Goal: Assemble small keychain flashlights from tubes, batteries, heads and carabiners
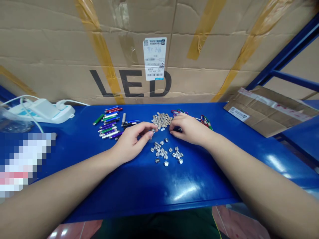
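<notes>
My left hand (136,139) pinches a small silver slotted cap (153,130) between thumb and fingertips, just above the table. Curled and closed, my right hand (185,127) is at the right edge of a pile of button cells (161,119); whatever its fingertips may hold is too small to make out. Nearer to me lies a loose group of silver slotted caps (161,150), with several more caps (177,153) to its right. Beside the left hand are rows of small coloured metal tubes (109,127). Partly behind the right hand sit coloured carabiner clips (206,121).
A blue table (129,189) carries everything. At the back stands a large cardboard carton (134,39) marked LED. A white power strip (42,111) with cables is at the left. A smaller cardboard box (264,109) lies at the right, near a blue metal frame (281,49).
</notes>
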Motion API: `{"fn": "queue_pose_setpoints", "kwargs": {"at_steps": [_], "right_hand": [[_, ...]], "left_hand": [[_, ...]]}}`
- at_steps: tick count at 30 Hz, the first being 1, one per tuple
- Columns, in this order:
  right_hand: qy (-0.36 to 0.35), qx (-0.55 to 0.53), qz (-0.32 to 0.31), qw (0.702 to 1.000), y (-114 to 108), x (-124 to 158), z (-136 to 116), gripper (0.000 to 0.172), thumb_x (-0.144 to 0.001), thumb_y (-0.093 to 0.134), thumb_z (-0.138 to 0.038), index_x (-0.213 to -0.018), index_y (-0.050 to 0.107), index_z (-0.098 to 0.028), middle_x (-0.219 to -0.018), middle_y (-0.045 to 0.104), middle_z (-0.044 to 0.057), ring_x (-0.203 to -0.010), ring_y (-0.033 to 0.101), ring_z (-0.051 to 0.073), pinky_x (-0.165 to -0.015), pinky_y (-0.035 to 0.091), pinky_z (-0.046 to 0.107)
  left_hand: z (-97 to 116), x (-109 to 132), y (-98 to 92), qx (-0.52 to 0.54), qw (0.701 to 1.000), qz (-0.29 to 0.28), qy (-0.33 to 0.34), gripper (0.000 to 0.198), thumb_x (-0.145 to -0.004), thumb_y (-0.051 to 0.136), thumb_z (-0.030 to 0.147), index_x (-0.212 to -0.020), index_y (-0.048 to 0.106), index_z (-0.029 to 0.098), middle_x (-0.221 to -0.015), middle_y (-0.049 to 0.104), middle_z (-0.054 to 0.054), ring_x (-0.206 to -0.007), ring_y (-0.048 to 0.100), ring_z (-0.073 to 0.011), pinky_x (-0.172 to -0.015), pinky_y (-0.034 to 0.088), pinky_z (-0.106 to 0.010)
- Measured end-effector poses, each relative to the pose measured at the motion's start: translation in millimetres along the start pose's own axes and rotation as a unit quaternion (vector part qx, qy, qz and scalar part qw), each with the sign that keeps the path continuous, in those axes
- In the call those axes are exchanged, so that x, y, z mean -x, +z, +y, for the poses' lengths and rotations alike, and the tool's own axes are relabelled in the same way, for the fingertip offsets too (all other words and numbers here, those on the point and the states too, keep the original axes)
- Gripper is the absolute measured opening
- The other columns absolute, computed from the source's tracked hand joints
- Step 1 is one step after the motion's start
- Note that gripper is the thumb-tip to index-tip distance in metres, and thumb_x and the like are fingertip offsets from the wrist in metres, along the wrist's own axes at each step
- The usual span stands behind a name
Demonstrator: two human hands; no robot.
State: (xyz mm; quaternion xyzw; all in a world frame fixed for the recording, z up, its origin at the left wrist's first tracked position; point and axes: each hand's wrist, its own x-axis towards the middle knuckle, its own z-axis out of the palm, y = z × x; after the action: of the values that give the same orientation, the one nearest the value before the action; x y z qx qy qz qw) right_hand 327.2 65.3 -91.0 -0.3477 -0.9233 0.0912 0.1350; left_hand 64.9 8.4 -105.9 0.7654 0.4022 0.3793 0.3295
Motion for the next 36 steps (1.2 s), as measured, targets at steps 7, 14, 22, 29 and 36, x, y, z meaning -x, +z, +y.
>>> {"fn": "queue_pose_setpoints", "kwargs": {"at_steps": [7, 14, 22, 29, 36], "right_hand": [[0.020, -0.057, -0.021, 0.998, 1, 1, -5, 0.012, -0.082, 0.065, -0.008, -0.084, 0.066, -0.020, -0.087, 0.072, 0.003, -0.083, 0.064, 0.019, -0.080, 0.047, 0.032], [0.052, -0.141, -0.047, 0.987, -1, 3, -10, 0.017, -0.073, 0.063, -0.004, -0.078, 0.061, -0.020, -0.071, 0.062, -0.004, -0.064, 0.053, 0.013, -0.063, 0.040, 0.026], [0.044, -0.492, 0.055, 0.868, 4, -3, -36, 0.023, -0.080, 0.083, -0.031, -0.083, 0.064, -0.018, -0.079, 0.066, 0.000, -0.070, 0.061, 0.014, -0.067, 0.051, 0.028], [0.058, -0.513, 0.042, 0.855, 12, -5, -44, 0.024, -0.079, 0.085, -0.033, -0.084, 0.067, -0.018, -0.076, 0.069, 0.001, -0.069, 0.064, 0.015, -0.067, 0.053, 0.030], [0.067, -0.537, 0.042, 0.840, 11, -5, -42, 0.021, -0.079, 0.084, -0.028, -0.085, 0.067, -0.017, -0.075, 0.070, 0.001, -0.068, 0.065, 0.013, -0.065, 0.052, 0.027]], "left_hand": [[-5, 0, 2.2, 0.042, 0.999, 0.027, -0.018, 0.023, -0.098, 0.066, 0.035, -0.113, 0.065, 0.018, -0.105, 0.073, -0.008, -0.091, 0.075, -0.0189, -0.077, 0.065, -0.031], [-2, -2, -0.8, -0.028, 0.999, 0.020, 0.025, 0.024, -0.093, 0.074, 0.032, -0.114, 0.070, 0.020, -0.108, 0.077, -0.007, -0.098, 0.073, -0.0202, -0.091, 0.060, -0.036], [0, 0, 1.3, -0.045, 0.996, 0.024, 0.072, 0.020, -0.091, 0.078, 0.027, -0.108, 0.072, 0.021, -0.103, 0.079, -0.002, -0.094, 0.074, -0.0160, -0.088, 0.059, -0.029], [0, -1, 2.1, -0.037, 0.994, 0.026, 0.095, 0.014, -0.091, 0.076, 0.024, -0.104, 0.072, 0.020, -0.099, 0.079, -0.001, -0.089, 0.076, -0.0144, -0.083, 0.060, -0.024], [-1, -1, 1.9, -0.047, 0.994, 0.024, 0.097, 0.017, -0.091, 0.077, 0.023, -0.106, 0.072, 0.020, -0.100, 0.080, -0.001, -0.091, 0.076, -0.0145, -0.085, 0.060, -0.025]]}}
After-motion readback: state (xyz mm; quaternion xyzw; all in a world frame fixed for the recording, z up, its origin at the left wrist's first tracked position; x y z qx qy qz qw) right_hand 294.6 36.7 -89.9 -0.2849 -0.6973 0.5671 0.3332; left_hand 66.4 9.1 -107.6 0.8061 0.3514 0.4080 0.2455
